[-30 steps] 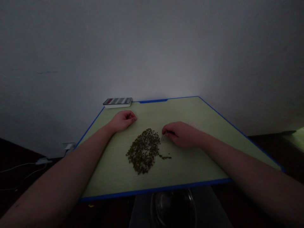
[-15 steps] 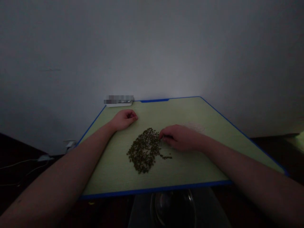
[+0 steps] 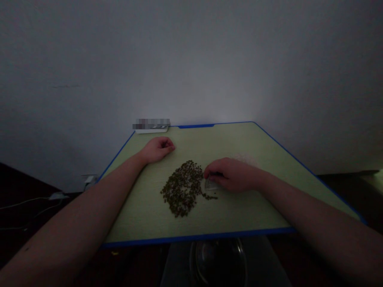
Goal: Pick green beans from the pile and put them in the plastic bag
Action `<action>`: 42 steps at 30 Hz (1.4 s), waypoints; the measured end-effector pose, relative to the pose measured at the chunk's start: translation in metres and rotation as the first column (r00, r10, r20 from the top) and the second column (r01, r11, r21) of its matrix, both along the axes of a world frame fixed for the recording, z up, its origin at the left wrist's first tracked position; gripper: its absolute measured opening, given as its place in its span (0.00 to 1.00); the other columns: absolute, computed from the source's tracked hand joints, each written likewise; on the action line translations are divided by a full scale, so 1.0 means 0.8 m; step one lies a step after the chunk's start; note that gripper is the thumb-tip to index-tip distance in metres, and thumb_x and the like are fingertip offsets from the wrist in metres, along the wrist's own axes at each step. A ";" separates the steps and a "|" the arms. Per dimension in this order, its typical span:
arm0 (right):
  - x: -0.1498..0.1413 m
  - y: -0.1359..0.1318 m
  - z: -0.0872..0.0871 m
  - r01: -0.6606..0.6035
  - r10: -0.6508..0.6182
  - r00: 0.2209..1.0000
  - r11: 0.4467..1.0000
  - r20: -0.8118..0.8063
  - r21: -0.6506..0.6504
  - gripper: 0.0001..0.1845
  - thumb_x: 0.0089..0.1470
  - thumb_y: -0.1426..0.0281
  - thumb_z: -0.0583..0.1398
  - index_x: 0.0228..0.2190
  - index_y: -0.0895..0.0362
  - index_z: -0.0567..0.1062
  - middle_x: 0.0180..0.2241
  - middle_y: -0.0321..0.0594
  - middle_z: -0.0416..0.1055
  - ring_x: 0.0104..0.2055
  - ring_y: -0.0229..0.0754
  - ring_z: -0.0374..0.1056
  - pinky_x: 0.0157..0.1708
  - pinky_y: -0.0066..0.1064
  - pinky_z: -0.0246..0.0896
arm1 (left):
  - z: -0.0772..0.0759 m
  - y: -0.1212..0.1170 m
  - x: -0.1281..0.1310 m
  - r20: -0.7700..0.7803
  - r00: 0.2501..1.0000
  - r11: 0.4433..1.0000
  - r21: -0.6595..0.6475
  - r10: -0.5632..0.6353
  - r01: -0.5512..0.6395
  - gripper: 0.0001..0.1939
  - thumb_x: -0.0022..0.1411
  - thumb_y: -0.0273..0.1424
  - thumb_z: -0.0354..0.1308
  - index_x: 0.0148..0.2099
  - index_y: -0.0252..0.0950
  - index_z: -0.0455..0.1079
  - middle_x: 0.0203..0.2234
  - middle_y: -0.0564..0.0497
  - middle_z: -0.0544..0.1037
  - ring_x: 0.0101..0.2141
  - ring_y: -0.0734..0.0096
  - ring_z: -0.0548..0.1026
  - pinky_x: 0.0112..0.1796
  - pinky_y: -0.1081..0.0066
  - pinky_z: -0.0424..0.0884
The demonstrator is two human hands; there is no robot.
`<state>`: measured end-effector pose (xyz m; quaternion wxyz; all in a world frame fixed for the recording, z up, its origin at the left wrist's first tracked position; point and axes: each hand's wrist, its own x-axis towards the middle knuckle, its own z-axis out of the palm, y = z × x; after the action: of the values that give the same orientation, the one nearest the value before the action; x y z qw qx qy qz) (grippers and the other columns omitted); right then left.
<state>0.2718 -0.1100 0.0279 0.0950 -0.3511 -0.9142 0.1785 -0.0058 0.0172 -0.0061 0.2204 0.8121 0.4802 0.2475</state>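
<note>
1. Far left: white power strip (image 3: 58,196) with pale cords (image 3: 24,203), low down off the worktop, in shadow.
2. Next, a plug (image 3: 89,180) sat at the wall, just beside the worktop's left edge.
3. Worktop (image 3: 131,227): pale yellow-green surface, blue edging all round, far side up near a plain grey wall (image 3: 191,59).
4. White flat box (image 3: 152,130) lay at the far left corner; its top was pixelated, so couldn't tell what was there.
5. Left hand (image 3: 157,149) was on the worktop, nearer than the box and beyond the pile, touching neither. Fingers curled in, thumb close against them; couldn't tell if anything was inside.
6. Pile of small brown-green grains (image 3: 176,199) lay spread near the middle, between the two hands, thin in places with worktop showing through.
7. Short trail of grains (image 3: 211,197) ran off the pile's lower right side, on the near side of the right hand.
8. Glass vessel (image 3: 220,259), round and dark inside, was below the near edge, over the person's lap.
9. Right hand (image 3: 229,174) was just right of the pile, thumb and fingers pinching a clear piece (image 3: 211,184). Exact shape unclear, partly hidden.
10. Pale patch (image 3: 243,159) was on the worktop just beyond the right hand, too faint to identify.
</note>
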 end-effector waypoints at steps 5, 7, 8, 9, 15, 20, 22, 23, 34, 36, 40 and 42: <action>-0.007 -0.002 -0.002 -0.016 0.016 1.000 1.000 -0.020 -0.009 0.14 0.53 0.76 0.53 0.39 0.57 0.76 0.37 0.42 0.75 0.38 0.41 0.68 0.39 0.30 0.59 | 0.002 -0.001 0.001 -0.002 1.000 1.000 0.002 -0.007 0.007 0.14 0.52 0.41 0.54 0.31 0.35 0.69 0.21 0.54 0.68 0.24 0.75 0.63 0.26 0.74 0.60; -0.010 -0.004 -0.003 -0.007 0.006 1.000 1.000 -0.019 -0.013 0.14 0.53 0.76 0.54 0.39 0.57 0.76 0.37 0.42 0.75 0.38 0.41 0.68 0.38 0.30 0.59 | 0.002 -0.001 0.001 0.003 1.000 1.000 0.000 -0.008 0.008 0.13 0.52 0.41 0.55 0.31 0.34 0.69 0.21 0.54 0.68 0.23 0.75 0.63 0.25 0.74 0.60; -0.011 -0.005 -0.003 -0.006 0.006 1.000 1.000 -0.017 -0.014 0.14 0.53 0.76 0.54 0.39 0.57 0.76 0.37 0.42 0.75 0.37 0.41 0.68 0.38 0.30 0.59 | 0.002 -0.001 0.001 0.006 1.000 1.000 -0.002 -0.009 0.009 0.13 0.52 0.40 0.55 0.31 0.34 0.69 0.21 0.54 0.67 0.23 0.75 0.63 0.25 0.74 0.60; -0.012 -0.006 -0.002 -0.008 0.008 1.000 1.000 -0.015 -0.016 0.14 0.53 0.75 0.54 0.39 0.57 0.76 0.36 0.41 0.75 0.37 0.41 0.68 0.38 0.30 0.59 | 0.002 -0.001 0.001 0.010 1.000 1.000 -0.004 -0.009 0.009 0.13 0.52 0.40 0.55 0.30 0.34 0.68 0.21 0.54 0.67 0.23 0.76 0.63 0.25 0.74 0.60; -0.008 -0.008 0.000 -0.028 0.028 1.000 0.999 -0.009 -0.018 0.14 0.53 0.76 0.54 0.39 0.58 0.76 0.37 0.43 0.75 0.38 0.42 0.68 0.38 0.31 0.59 | 0.000 0.001 0.000 0.014 1.000 1.000 0.002 -0.027 0.027 0.14 0.52 0.40 0.55 0.30 0.33 0.68 0.19 0.55 0.65 0.22 0.77 0.61 0.23 0.75 0.58; -0.008 -0.008 -0.001 -0.038 0.038 0.999 0.999 -0.017 -0.016 0.14 0.53 0.76 0.54 0.39 0.58 0.76 0.37 0.43 0.75 0.37 0.42 0.68 0.39 0.31 0.59 | 0.000 0.000 0.000 0.022 0.999 1.000 -0.013 -0.026 0.026 0.14 0.52 0.41 0.56 0.30 0.33 0.68 0.19 0.56 0.65 0.22 0.77 0.61 0.24 0.75 0.58; -0.009 -0.009 -0.002 -0.045 0.045 0.999 0.999 -0.012 -0.017 0.14 0.53 0.75 0.54 0.39 0.58 0.76 0.37 0.43 0.75 0.38 0.42 0.68 0.39 0.32 0.59 | 0.001 -0.001 0.001 0.037 0.999 0.999 -0.020 -0.026 0.027 0.14 0.51 0.41 0.56 0.30 0.33 0.68 0.19 0.56 0.65 0.21 0.77 0.61 0.24 0.75 0.58; -0.010 -0.010 -0.002 -0.053 0.052 0.999 0.998 -0.009 -0.022 0.14 0.53 0.75 0.54 0.39 0.58 0.75 0.37 0.43 0.75 0.38 0.42 0.68 0.39 0.32 0.59 | 0.002 -0.001 0.002 0.042 0.999 0.999 -0.020 -0.026 0.027 0.14 0.51 0.41 0.56 0.30 0.33 0.68 0.19 0.56 0.65 0.21 0.77 0.61 0.24 0.75 0.58; -0.015 -0.040 0.007 -0.116 0.119 0.993 0.987 0.024 -0.108 0.12 0.53 0.77 0.54 0.37 0.59 0.75 0.35 0.41 0.74 0.36 0.39 0.67 0.37 0.29 0.58 | 0.001 0.000 0.001 0.018 0.999 0.999 0.004 -0.033 0.033 0.14 0.50 0.40 0.56 0.31 0.33 0.69 0.20 0.54 0.68 0.23 0.76 0.64 0.25 0.74 0.60; -0.015 -0.051 0.010 -0.068 0.074 0.996 0.991 0.050 -0.111 0.12 0.53 0.76 0.54 0.37 0.58 0.76 0.34 0.41 0.75 0.35 0.39 0.67 0.36 0.29 0.58 | 0.001 -0.001 0.002 0.020 0.999 1.000 0.001 -0.027 0.027 0.14 0.50 0.40 0.56 0.31 0.34 0.69 0.20 0.54 0.69 0.23 0.75 0.65 0.26 0.74 0.60; -0.013 -0.078 0.014 0.038 -0.025 0.995 0.990 0.093 -0.136 0.12 0.54 0.75 0.53 0.35 0.57 0.76 0.32 0.39 0.75 0.32 0.38 0.67 0.33 0.28 0.57 | 0.003 -0.002 0.001 -0.011 1.000 1.000 0.017 -0.009 0.009 0.14 0.50 0.40 0.55 0.31 0.34 0.69 0.21 0.53 0.71 0.24 0.74 0.66 0.27 0.73 0.61; -0.011 -0.090 0.013 0.065 -0.053 0.995 0.986 0.082 -0.151 0.11 0.54 0.75 0.53 0.35 0.57 0.75 0.31 0.39 0.74 0.32 0.38 0.66 0.33 0.28 0.57 | 0.004 -0.002 0.000 -0.034 0.999 0.999 0.034 -0.009 0.010 0.14 0.50 0.41 0.55 0.32 0.34 0.70 0.22 0.52 0.72 0.25 0.73 0.67 0.27 0.73 0.62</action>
<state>0.2631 -0.1818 0.0386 0.0374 -0.3908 -0.8900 0.2319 -0.0057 0.0160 -0.0030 0.1994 0.8223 0.4756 0.2407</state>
